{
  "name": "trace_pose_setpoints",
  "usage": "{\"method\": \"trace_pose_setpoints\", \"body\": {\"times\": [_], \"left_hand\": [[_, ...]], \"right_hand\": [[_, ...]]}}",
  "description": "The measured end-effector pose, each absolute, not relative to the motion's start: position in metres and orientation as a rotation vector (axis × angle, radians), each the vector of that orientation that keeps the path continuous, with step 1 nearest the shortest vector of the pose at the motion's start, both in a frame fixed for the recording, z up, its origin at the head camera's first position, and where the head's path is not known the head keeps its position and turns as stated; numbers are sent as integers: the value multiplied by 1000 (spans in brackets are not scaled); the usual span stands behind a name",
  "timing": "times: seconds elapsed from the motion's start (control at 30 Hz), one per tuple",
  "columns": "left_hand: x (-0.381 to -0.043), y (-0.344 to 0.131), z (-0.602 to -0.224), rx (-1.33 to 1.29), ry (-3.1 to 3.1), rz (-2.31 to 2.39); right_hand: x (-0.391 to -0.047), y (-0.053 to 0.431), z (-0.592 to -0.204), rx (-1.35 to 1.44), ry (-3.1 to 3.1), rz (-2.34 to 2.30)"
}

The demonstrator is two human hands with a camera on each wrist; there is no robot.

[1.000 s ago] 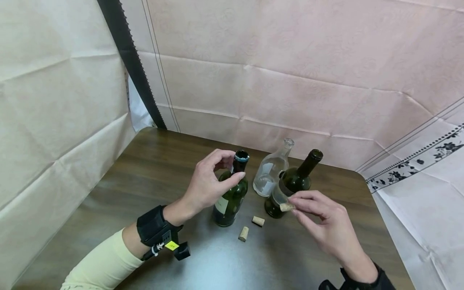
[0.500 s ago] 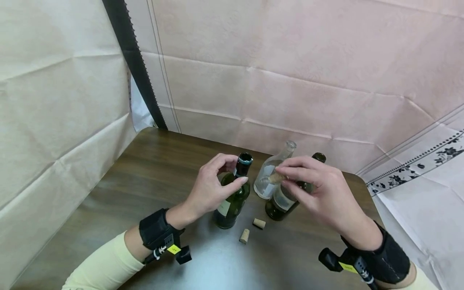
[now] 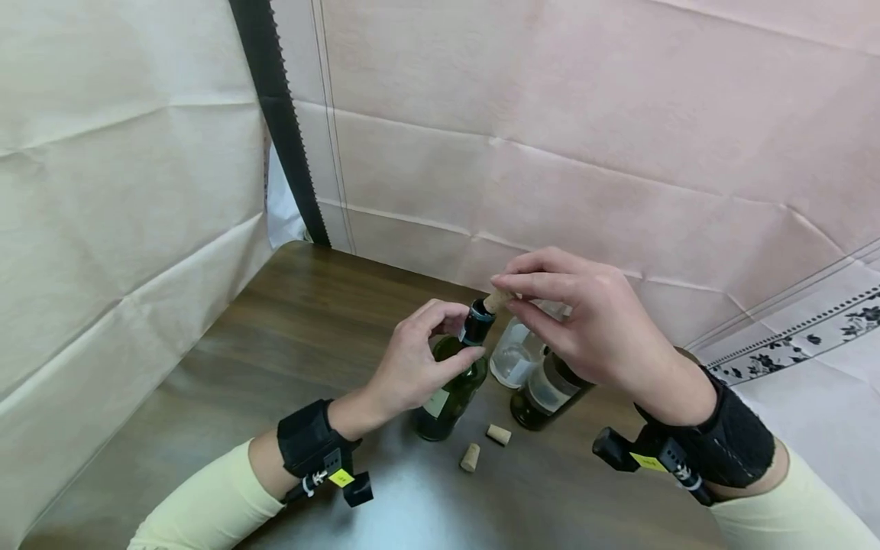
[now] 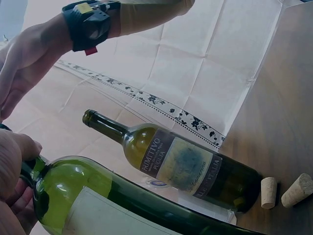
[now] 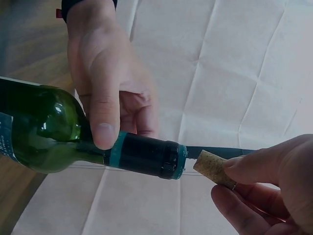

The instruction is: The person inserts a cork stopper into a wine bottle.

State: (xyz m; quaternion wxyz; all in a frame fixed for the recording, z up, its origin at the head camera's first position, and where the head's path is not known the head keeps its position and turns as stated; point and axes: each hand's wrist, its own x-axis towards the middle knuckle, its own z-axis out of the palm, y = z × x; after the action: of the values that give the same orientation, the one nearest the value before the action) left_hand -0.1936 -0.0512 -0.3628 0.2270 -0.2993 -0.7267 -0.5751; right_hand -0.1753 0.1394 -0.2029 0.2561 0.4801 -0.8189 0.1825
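Observation:
My left hand (image 3: 417,357) is around the neck of a green wine bottle (image 3: 447,405) that stands upright on the table. In the right wrist view its thumb lies on the dark neck sleeve (image 5: 142,154), with the fingers behind. My right hand (image 3: 584,317) pinches a cork (image 5: 213,169) between thumb and fingers. That cork is tilted right by the bottle's mouth, and a small gap shows between them in the right wrist view. Two more corks, one (image 3: 498,435) and another (image 3: 470,457), lie on the table in front of the bottles.
A darker wine bottle (image 3: 550,389) with a printed label stands to the right, its neck hidden behind my right hand in the head view. Behind it is a clear glass bottle (image 3: 512,355). Pale cloth (image 3: 412,183) hangs along the table's (image 3: 289,321) back and sides.
My right hand has carried its cork up and left, from in front of the darker bottle to the green bottle's mouth. The left hand has stayed at the neck; the view has shifted slightly.

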Motion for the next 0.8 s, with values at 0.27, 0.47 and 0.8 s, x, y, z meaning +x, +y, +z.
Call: {"method": "trace_pose_setpoints", "body": {"times": [0.27,0.47,0.8], "left_hand": [[-195,-52,-364,-825,-1998,-1551],[-196,-53,-364,-845,-1987,-1551],[-197,-53,-366,-858,-1981,-1552]], "right_hand": [[-182,133,-205,1312,-2283,472],[-185,130,-205,1335,-2306,442],[-189,121,-203,1467,-2283,378]]}}
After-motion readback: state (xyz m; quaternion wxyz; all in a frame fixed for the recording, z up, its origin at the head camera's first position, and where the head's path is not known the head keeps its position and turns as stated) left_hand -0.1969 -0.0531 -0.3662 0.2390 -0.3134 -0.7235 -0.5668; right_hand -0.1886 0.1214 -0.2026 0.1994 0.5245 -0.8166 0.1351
